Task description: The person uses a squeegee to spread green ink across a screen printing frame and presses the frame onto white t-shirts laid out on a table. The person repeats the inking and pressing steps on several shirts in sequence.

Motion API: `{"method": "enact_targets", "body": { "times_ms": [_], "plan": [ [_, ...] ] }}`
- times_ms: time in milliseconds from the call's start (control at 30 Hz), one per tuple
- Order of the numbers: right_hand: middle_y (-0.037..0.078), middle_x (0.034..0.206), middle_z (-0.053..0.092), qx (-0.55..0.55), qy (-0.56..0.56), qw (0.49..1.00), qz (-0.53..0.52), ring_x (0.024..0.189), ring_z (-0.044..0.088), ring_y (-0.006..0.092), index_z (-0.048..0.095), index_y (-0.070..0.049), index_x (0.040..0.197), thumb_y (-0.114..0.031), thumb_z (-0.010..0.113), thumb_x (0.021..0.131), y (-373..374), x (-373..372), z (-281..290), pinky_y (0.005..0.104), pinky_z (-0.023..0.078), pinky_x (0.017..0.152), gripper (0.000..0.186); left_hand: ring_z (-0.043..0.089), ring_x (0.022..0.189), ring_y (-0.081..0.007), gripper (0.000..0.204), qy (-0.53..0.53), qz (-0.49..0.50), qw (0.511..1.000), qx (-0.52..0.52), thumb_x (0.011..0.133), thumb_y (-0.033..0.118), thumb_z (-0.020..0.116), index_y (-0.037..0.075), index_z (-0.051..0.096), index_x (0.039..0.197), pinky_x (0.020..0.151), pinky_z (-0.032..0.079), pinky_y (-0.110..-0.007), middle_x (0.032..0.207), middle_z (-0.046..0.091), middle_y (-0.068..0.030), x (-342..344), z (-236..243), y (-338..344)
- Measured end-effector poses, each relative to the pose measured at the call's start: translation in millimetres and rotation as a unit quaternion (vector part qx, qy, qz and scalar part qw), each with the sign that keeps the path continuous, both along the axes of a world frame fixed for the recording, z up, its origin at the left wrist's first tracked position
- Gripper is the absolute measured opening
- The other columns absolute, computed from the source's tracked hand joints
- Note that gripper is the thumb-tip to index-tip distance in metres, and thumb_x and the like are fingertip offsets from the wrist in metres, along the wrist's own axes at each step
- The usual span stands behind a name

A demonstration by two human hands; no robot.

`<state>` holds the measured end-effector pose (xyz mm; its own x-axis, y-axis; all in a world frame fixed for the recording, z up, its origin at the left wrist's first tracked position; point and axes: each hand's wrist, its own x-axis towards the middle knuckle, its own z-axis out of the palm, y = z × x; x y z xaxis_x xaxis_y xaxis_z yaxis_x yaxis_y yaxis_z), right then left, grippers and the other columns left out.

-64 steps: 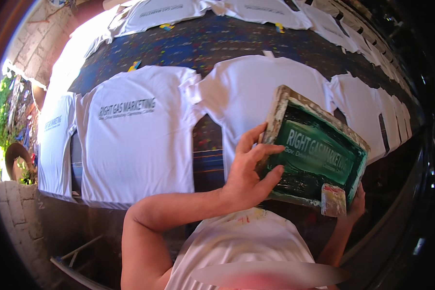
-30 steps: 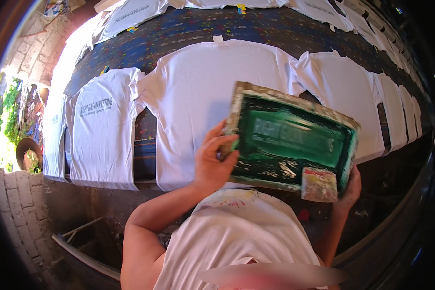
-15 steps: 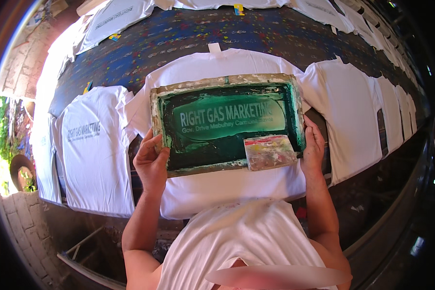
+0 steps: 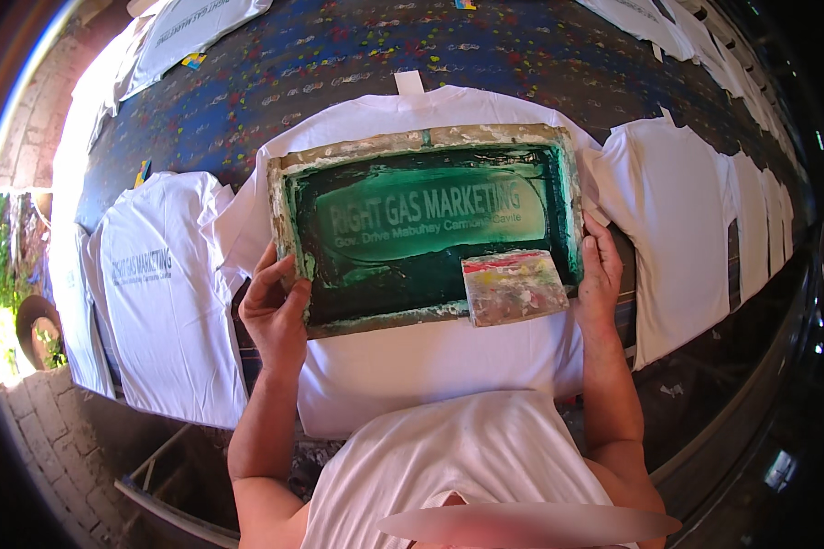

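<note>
Framed screen (image 4: 403, 261) positioned over the middle shirt (image 4: 439, 366); contact between them cannot be confirmed. Flat block (image 4: 515, 291) at the screen's near right corner, overlapping its near edge. Left fingers (image 4: 264, 282) at its left edge, right fingers (image 4: 598, 249) at its right. Left shirt (image 4: 169, 320) and right shirt (image 4: 673, 238) flank the middle one on the tabletop (image 4: 339, 59).

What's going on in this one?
A person grips a rectangular, green-stained frame by its short sides, the left hand on one and the right hand on the other. It is over a white shirt on a dark table; whether they touch is unclear. A paint-smeared block sits at the frame's lower right. The shirt on the left bears dark print; the shirt on the right shows none.
</note>
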<state>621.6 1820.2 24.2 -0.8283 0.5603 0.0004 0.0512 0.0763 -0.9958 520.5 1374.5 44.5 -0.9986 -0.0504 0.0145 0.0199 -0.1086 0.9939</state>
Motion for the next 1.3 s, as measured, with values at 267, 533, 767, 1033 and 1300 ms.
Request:
{"method": "enact_targets", "body": {
  "times_ms": [267, 533, 767, 1033, 1300],
  "plan": [
    [0.012, 0.147, 0.069, 0.063, -0.025, 0.998, -0.018, 0.135, 0.061, 0.0180, 0.064, 0.004, 0.154, -0.024, 0.057, 0.120, 8, 6, -11, 0.0337, 0.044, 0.120, 0.045, 0.070, 0.131, -0.0193, 0.039, -0.015, 0.003, 1.000, -0.001, 0.093, -0.020, 0.070, -0.005, 0.078, 0.128, 0.101, 0.059, -0.030, 0.165, 0.061, -0.0187, -2, -7, 3],
    [0.017, 0.160, 0.061, 0.060, -0.007, 0.998, -0.026, 0.144, 0.060, 0.0269, 0.058, 0.006, 0.158, -0.029, 0.055, 0.121, 16, 1, -20, 0.0412, 0.043, 0.124, 0.051, 0.071, 0.128, -0.0197, 0.034, 0.088, 0.025, 0.986, -0.143, 0.090, -0.011, 0.072, 0.003, 0.084, 0.119, 0.095, 0.058, -0.029, 0.161, 0.062, -0.0200, 0, -9, 11],
    [0.017, 0.161, 0.060, 0.006, 0.016, 0.999, 0.032, 0.142, 0.062, 0.0279, 0.056, 0.003, 0.161, -0.028, 0.053, 0.121, 7, 1, -5, 0.0432, 0.049, 0.121, 0.050, 0.074, 0.129, -0.0312, 0.033, 0.086, 0.023, 0.990, -0.114, 0.087, -0.008, 0.073, 0.007, 0.085, 0.113, 0.093, 0.062, -0.034, 0.158, 0.063, -0.0239, -4, -6, 10],
    [0.016, 0.160, 0.060, -0.016, 0.004, 1.000, 0.004, 0.142, 0.060, 0.0260, 0.056, 0.003, 0.161, -0.025, 0.054, 0.121, 11, 0, -13, 0.0406, 0.045, 0.123, 0.049, 0.067, 0.132, -0.0160, 0.031, 0.035, 0.003, 0.997, -0.076, 0.091, -0.010, 0.074, 0.005, 0.084, 0.116, 0.099, 0.057, -0.030, 0.163, 0.062, -0.0165, -3, -11, 8],
    [0.015, 0.152, 0.067, 0.058, 0.020, 0.998, -0.007, 0.140, 0.059, 0.0210, 0.065, 0.004, 0.153, -0.021, 0.058, 0.119, 9, -2, -18, 0.0352, 0.043, 0.122, 0.043, 0.067, 0.102, -0.0067, 0.029, 0.036, -0.002, 0.999, -0.011, 0.091, -0.014, 0.073, -0.003, 0.081, 0.117, 0.087, 0.054, -0.024, 0.163, 0.063, -0.0147, -12, -25, 3]
  ]
}}
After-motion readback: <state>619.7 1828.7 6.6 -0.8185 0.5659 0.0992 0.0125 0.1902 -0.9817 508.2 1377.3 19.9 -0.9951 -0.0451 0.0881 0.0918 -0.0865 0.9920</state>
